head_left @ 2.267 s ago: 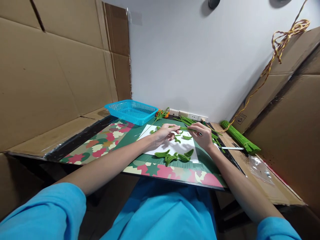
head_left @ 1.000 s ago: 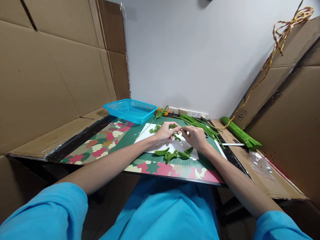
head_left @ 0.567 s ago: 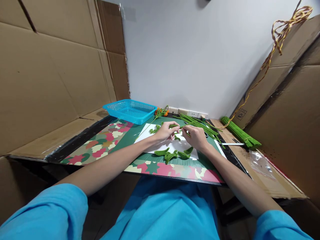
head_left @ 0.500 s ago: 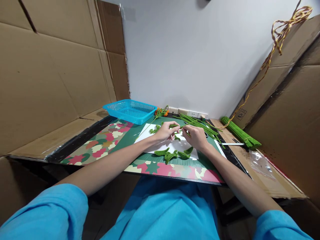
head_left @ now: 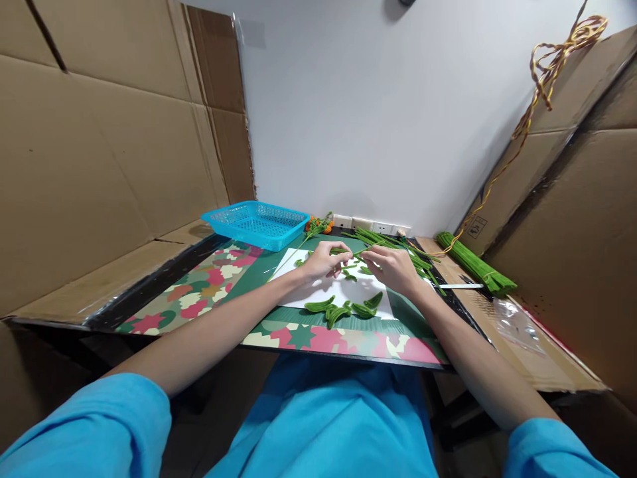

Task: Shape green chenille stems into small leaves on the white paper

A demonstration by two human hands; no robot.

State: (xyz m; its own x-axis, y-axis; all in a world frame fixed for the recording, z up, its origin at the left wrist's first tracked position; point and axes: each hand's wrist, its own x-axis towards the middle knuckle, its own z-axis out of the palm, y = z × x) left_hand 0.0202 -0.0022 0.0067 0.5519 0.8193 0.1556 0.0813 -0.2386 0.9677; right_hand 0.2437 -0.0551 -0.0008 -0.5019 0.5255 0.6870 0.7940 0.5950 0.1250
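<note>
My left hand [head_left: 322,260] and my right hand [head_left: 393,267] meet above a white sheet [head_left: 338,292] on the table. Both pinch the same thin green pipe cleaner [head_left: 354,253], whose long end runs off to the right toward a loose pile of green pipe cleaners [head_left: 393,242]. Several bent green pipe-cleaner leaf shapes [head_left: 343,309] lie on the near edge of the sheet, just below my hands. A few smaller green pieces [head_left: 350,275] lie under my fingers.
A blue plastic basket [head_left: 256,224] stands at the back left on the patterned mat [head_left: 199,292]. Orange-and-green flowers [head_left: 318,226] lie by the wall sockets. A tied bundle of green pipe cleaners [head_left: 472,262] lies right. Cardboard walls enclose both sides.
My hands have drawn closer together on the pipe cleaner and shifted slightly away from me. The view has tilted a little; the leaf shapes lie where they were.
</note>
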